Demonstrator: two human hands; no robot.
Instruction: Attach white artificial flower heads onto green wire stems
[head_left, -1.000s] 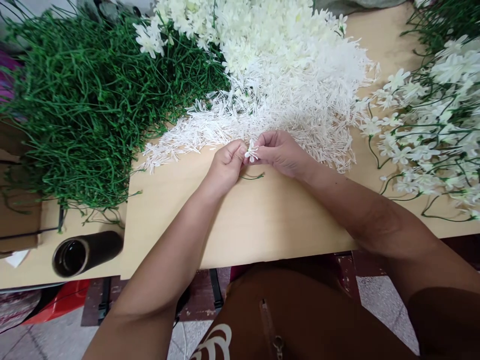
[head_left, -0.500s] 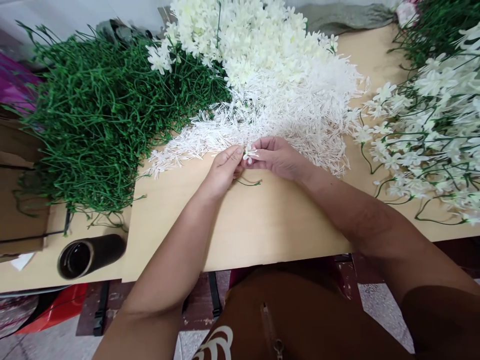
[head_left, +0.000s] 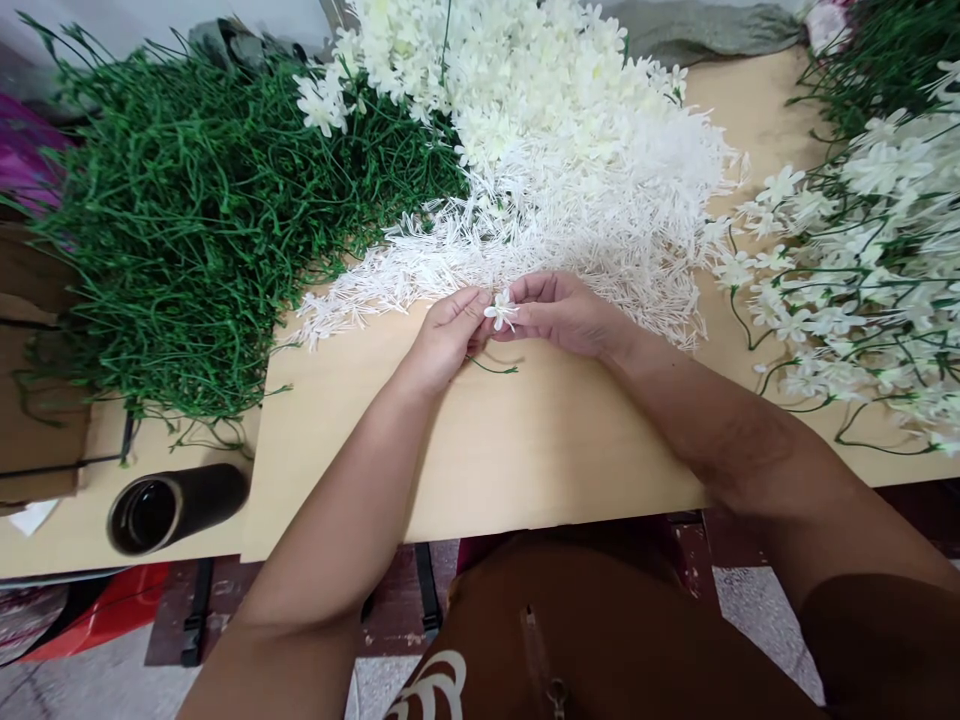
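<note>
Our worktop (head_left: 480,450): stemmed flowers (head_left: 889,168), seemingly done; green stems (head_left: 187,225), white filaments (head_left: 615,250), seemingly remaining; one blossom (head_left: 501,311) our left fingers (head_left: 471,308) and right fingers (head_left: 534,314) pinch.

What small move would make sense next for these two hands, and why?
Perhaps the right hand should gently settle the white flower while the left hand steadies it: the fingertips of both meet at the flower, and a green stem trails below the left hand.
</note>
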